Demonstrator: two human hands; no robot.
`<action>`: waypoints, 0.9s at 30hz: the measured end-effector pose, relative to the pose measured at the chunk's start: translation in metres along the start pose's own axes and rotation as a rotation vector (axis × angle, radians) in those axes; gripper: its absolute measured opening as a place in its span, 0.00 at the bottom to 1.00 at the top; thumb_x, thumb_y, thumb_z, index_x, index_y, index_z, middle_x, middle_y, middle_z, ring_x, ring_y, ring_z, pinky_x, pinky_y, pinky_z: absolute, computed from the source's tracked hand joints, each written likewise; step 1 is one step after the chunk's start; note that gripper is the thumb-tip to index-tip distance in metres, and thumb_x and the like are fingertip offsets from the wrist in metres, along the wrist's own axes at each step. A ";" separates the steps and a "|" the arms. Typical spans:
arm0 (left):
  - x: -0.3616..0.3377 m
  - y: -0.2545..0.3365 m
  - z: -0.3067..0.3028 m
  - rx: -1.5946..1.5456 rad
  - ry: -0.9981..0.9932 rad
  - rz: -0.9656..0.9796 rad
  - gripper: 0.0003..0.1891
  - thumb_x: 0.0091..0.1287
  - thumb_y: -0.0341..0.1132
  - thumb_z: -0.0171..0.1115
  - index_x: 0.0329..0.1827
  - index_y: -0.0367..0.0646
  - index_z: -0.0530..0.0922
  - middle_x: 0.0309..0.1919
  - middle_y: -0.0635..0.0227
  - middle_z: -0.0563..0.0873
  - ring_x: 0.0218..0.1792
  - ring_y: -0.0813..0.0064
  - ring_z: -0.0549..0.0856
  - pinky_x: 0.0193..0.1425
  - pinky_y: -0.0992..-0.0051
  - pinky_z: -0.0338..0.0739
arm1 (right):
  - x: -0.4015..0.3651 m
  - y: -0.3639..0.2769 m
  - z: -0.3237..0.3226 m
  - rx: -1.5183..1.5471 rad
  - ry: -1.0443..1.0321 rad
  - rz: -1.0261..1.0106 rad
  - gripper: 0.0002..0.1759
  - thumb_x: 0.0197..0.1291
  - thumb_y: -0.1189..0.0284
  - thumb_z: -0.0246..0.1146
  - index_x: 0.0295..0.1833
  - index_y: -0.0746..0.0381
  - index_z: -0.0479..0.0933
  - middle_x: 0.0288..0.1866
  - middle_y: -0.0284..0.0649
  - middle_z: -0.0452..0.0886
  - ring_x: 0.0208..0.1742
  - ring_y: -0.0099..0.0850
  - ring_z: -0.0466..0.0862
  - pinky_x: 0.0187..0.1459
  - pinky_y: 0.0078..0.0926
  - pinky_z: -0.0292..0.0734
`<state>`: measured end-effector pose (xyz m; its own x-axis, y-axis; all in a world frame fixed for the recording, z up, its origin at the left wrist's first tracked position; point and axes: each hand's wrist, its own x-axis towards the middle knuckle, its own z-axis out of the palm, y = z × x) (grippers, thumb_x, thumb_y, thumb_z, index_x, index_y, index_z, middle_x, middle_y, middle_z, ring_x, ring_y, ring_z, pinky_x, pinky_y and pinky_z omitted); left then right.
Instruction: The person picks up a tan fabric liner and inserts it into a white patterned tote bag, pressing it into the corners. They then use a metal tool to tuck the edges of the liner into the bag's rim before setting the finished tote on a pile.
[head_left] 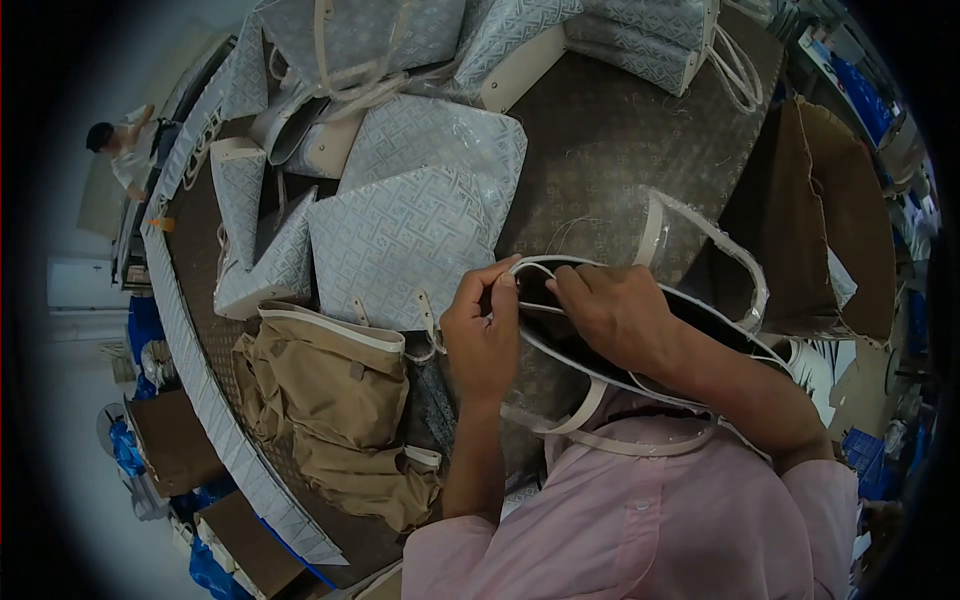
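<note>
A bag with a pale rim (628,378) and a dark inside lies open against the person's front. Its white strap handles (712,235) stick out on both sides. My left hand (487,325) is closed on the rim at the bag's left end, thumb and fingers pinched together. Over the opening, my right hand (615,310) has curled fingers at the inner edge near that same end; its fingertips are partly hidden. Just left of my left hand lie a patterned grey-white bag (395,245) and a crumpled tan cloth piece (335,375).
More patterned bags (640,35) lie across the far side of the brown table (590,150). An open cardboard box (840,220) stands at the right. Other boxes (175,440) are beyond the left edge. Another person (132,150) is at the far left.
</note>
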<state>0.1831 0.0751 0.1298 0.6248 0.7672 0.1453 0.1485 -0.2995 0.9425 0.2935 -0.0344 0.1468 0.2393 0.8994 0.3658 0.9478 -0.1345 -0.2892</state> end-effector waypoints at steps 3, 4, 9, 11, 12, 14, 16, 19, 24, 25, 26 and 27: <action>0.001 -0.002 0.003 -0.071 -0.015 -0.012 0.09 0.66 0.28 0.53 0.43 0.34 0.79 0.34 0.59 0.84 0.32 0.75 0.82 0.38 0.78 0.74 | 0.000 0.002 0.001 -0.010 0.008 0.007 0.09 0.61 0.71 0.58 0.29 0.61 0.69 0.20 0.39 0.75 0.20 0.34 0.78 0.19 0.30 0.72; 0.001 -0.008 0.004 -0.052 -0.017 0.029 0.09 0.66 0.28 0.53 0.43 0.34 0.79 0.34 0.59 0.84 0.32 0.75 0.82 0.38 0.77 0.74 | 0.000 0.002 0.003 -0.011 0.004 0.012 0.09 0.61 0.71 0.58 0.29 0.62 0.70 0.20 0.39 0.75 0.20 0.34 0.79 0.19 0.30 0.72; 0.005 -0.003 0.002 -0.036 -0.064 0.067 0.08 0.67 0.29 0.55 0.43 0.33 0.79 0.33 0.60 0.84 0.32 0.74 0.81 0.38 0.77 0.74 | 0.000 0.006 0.002 -0.022 0.006 0.010 0.10 0.61 0.70 0.58 0.29 0.62 0.70 0.21 0.40 0.76 0.21 0.34 0.79 0.20 0.30 0.73; 0.008 0.000 -0.001 0.039 -0.104 0.065 0.09 0.67 0.30 0.56 0.42 0.33 0.80 0.31 0.59 0.84 0.31 0.73 0.82 0.37 0.76 0.74 | 0.001 0.006 0.000 -0.102 -0.046 -0.017 0.10 0.61 0.69 0.58 0.30 0.62 0.70 0.22 0.39 0.76 0.22 0.34 0.80 0.21 0.31 0.74; 0.009 0.001 0.000 0.042 -0.099 0.065 0.09 0.67 0.30 0.56 0.42 0.33 0.80 0.31 0.59 0.84 0.31 0.73 0.82 0.37 0.76 0.74 | 0.004 0.006 -0.003 -0.099 -0.045 -0.022 0.10 0.61 0.69 0.58 0.30 0.62 0.70 0.22 0.39 0.76 0.22 0.34 0.80 0.21 0.31 0.74; 0.011 0.002 0.004 0.065 -0.089 0.081 0.09 0.67 0.30 0.56 0.40 0.33 0.80 0.30 0.58 0.85 0.29 0.72 0.82 0.35 0.76 0.74 | 0.017 0.008 -0.015 -0.248 -0.198 -0.002 0.08 0.59 0.69 0.58 0.31 0.62 0.71 0.23 0.39 0.76 0.23 0.35 0.80 0.25 0.34 0.75; 0.012 0.001 0.006 0.069 -0.077 0.067 0.09 0.67 0.31 0.56 0.41 0.32 0.80 0.30 0.58 0.85 0.29 0.72 0.82 0.35 0.76 0.74 | 0.030 0.012 -0.021 -0.304 -0.118 -0.020 0.08 0.58 0.69 0.58 0.32 0.62 0.71 0.24 0.39 0.77 0.25 0.37 0.81 0.27 0.35 0.76; 0.012 -0.001 0.011 0.036 -0.058 0.030 0.11 0.67 0.32 0.56 0.42 0.33 0.81 0.30 0.57 0.85 0.29 0.74 0.83 0.34 0.76 0.74 | 0.041 0.036 -0.005 -0.187 -0.039 -0.182 0.08 0.57 0.69 0.59 0.34 0.62 0.72 0.25 0.41 0.78 0.27 0.41 0.82 0.31 0.37 0.76; -0.012 0.010 0.005 0.011 0.032 -0.082 0.13 0.68 0.35 0.56 0.45 0.32 0.80 0.32 0.56 0.86 0.34 0.76 0.83 0.39 0.76 0.75 | 0.046 0.048 0.013 0.327 -0.261 -0.280 0.10 0.55 0.68 0.57 0.33 0.64 0.75 0.27 0.48 0.80 0.31 0.50 0.82 0.33 0.42 0.76; -0.024 0.008 0.006 -0.035 0.157 -0.068 0.15 0.68 0.36 0.56 0.47 0.31 0.79 0.35 0.54 0.85 0.37 0.73 0.84 0.41 0.76 0.75 | 0.046 0.050 0.011 0.338 -0.263 -0.261 0.10 0.55 0.68 0.57 0.34 0.65 0.75 0.26 0.51 0.80 0.31 0.51 0.81 0.34 0.43 0.76; -0.030 0.013 0.007 -0.075 0.273 -0.058 0.17 0.68 0.38 0.56 0.49 0.30 0.78 0.38 0.52 0.85 0.40 0.71 0.84 0.44 0.76 0.75 | 0.045 0.050 0.012 0.357 -0.264 -0.233 0.10 0.55 0.68 0.57 0.34 0.66 0.74 0.26 0.53 0.79 0.31 0.52 0.81 0.35 0.44 0.76; -0.034 0.018 0.008 -0.064 0.294 -0.067 0.17 0.68 0.38 0.56 0.49 0.30 0.78 0.38 0.52 0.85 0.40 0.71 0.84 0.44 0.76 0.75 | 0.048 0.053 0.013 0.372 -0.274 -0.252 0.10 0.55 0.68 0.57 0.34 0.66 0.74 0.26 0.53 0.79 0.31 0.52 0.81 0.35 0.44 0.76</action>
<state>0.1711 0.0388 0.1396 0.3648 0.9182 0.1543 0.1275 -0.2134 0.9686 0.3520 0.0066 0.1378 -0.0975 0.9673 0.2343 0.8182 0.2119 -0.5345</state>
